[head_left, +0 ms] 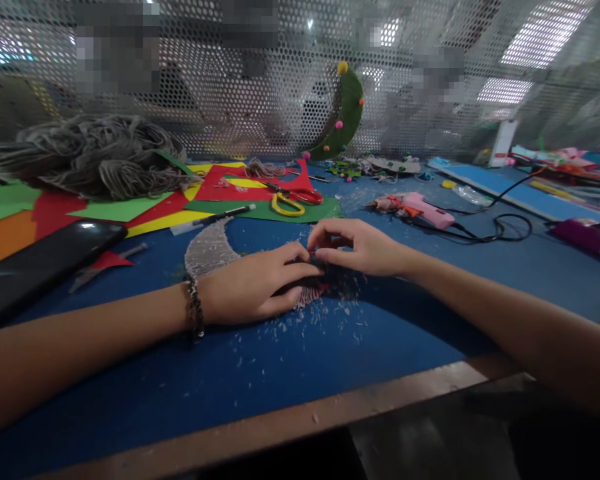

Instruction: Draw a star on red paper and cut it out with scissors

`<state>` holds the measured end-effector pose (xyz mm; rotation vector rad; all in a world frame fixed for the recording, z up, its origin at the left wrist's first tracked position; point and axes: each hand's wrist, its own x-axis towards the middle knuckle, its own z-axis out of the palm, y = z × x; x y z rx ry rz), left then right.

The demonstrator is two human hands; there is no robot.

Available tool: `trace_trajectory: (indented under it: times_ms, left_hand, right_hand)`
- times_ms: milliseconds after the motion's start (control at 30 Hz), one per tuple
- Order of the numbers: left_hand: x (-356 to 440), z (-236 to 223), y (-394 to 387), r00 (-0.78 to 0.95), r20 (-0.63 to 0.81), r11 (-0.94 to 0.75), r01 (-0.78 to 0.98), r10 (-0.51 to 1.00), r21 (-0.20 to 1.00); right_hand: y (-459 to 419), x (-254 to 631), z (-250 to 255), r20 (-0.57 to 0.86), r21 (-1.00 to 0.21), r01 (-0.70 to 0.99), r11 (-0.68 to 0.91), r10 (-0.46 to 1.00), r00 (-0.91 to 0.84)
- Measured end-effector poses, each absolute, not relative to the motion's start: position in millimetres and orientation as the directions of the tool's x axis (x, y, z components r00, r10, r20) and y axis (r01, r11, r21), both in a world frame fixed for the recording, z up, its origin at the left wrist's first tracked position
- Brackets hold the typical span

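Note:
A crescent wrapped in grey yarn lies on the blue tabletop, its middle hidden under my left hand. That hand holds it down, fingers curled over it towards its right end, where a bit of red shows. My right hand meets the left fingertips at this end, thumb and forefinger pinched together. Whatever is in the pinch is too small or hidden to make out. Short pale yarn clippings are scattered around the right end of the crescent.
Yellow-and-red scissors and a pen lie beyond my hands. A pink glue gun with a black cord sits to the right. At left are a black phone and grey yarn. A green crescent stands against perforated mesh.

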<state>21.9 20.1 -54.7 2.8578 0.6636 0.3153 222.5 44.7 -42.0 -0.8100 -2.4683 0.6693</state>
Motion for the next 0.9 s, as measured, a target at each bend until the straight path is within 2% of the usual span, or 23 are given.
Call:
trace_trajectory:
  times_ms: [133, 267, 367, 533, 667, 767, 833, 900]
  left_hand:
    - [22, -55, 21, 0.887, 0.151, -0.887, 0.397, 0.437, 0.237]
    - [23, -57, 24, 0.871, 0.226, -0.890, 0.381, 0.436, 0.249]
    - [24, -58, 24, 0.811, 0.286, -0.858, 0.457, 0.511, 0.237]
    - [24, -57, 20, 0.794, 0.221, -0.824, 0.543, 0.567, 0.162]
    - [24, -59, 21, 0.773, 0.245, -0.810, 0.565, 0.586, 0.155]
    - [24, -61, 23, 0.746, 0.301, -0.804, 0.562, 0.595, 0.194]
    - [23, -61, 23, 0.725, 0.328, -0.796, 0.557, 0.605, 0.238]
    - [23, -60, 23, 0.698, 0.353, -0.783, 0.557, 0.623, 0.278]
  right_hand:
    - [47, 225, -42, 0.273, -0.595, 0.387, 0.704, 0.630, -0.727]
    - [42, 223, -40, 0.271, -0.770, 0.199, 0.606, 0.595, -0.757]
    - [38, 223, -36, 0.283, -0.859, 0.056, 0.509, 0.562, -0.777]
    - [34, 224, -32, 0.277, -0.917, -0.055, 0.395, 0.530, -0.801]
    - [34, 222, -32, 0.276, -0.898, 0.002, 0.441, 0.565, -0.777]
    - [38, 223, -27, 0.345, -0.838, 0.086, 0.540, 0.645, -0.682]
    - [45, 230, -18, 0.386, -0.771, 0.239, 0.591, 0.732, -0.562]
    - [54, 246, -7, 0.389, -0.660, 0.508, 0.554, 0.830, -0.401]
